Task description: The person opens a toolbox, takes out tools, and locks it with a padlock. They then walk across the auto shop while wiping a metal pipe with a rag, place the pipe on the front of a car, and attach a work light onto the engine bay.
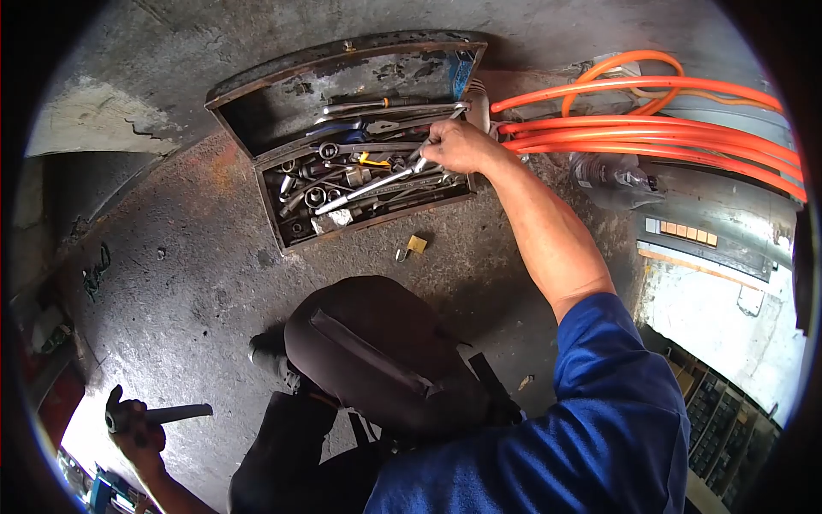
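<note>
My right hand [458, 146] reaches into the right part of an open metal toolbox [377, 224]. Its fingers are closed on the upper end of a long silver wrench handle [372, 188], which slants across the other tools. Around it lie ring spanners [329, 151], sockets [315, 197], a yellow-handled tool [374, 160] and a screwdriver with an orange band [388, 102]. Low on the left, away from the box, my left hand [137, 428] is wrapped round a dark tool with a round head and a straight bar [180, 413]; its exact kind is unclear.
Orange hoses [651, 128] run to the right of the toolbox, above a clear plastic bottle [612, 176]. A brass padlock [417, 244] lies on the concrete floor [197, 283]. A dark padded seat [368, 343] stands in front of me. Compartmented shelving [719, 420] is at lower right.
</note>
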`<control>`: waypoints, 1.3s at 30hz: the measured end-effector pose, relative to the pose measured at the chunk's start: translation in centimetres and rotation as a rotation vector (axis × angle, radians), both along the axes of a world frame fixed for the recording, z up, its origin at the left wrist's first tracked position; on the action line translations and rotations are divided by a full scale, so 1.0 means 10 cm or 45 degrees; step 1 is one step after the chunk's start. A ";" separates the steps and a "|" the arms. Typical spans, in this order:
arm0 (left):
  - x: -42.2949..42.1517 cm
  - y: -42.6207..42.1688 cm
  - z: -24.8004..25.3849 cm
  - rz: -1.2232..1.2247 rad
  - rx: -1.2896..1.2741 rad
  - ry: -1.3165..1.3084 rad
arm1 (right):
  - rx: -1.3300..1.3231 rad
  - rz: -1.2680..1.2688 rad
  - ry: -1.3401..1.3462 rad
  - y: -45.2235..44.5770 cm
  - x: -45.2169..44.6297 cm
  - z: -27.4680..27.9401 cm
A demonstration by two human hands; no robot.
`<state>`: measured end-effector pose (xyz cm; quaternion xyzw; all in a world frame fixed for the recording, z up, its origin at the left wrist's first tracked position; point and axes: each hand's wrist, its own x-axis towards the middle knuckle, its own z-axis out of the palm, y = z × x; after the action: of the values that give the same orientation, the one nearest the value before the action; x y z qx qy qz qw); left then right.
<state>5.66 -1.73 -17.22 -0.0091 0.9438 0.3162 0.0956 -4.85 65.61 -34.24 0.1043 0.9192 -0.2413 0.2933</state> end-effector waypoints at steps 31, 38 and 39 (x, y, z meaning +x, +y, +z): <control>-0.11 0.22 0.08 0.435 0.573 -0.254 | 0.337 0.578 0.235 -0.04 -0.07 -0.28; -0.08 0.16 -0.03 0.360 0.387 -0.038 | 0.375 0.505 0.119 -0.06 0.21 -0.46; -0.09 0.18 0.00 0.353 0.391 -0.093 | 0.407 0.483 0.138 -0.03 0.23 -0.52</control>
<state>4.80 0.06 -17.26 -0.1357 0.8702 0.4658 0.0855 -2.52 65.34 -39.45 -0.0380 0.9632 -0.0387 0.2634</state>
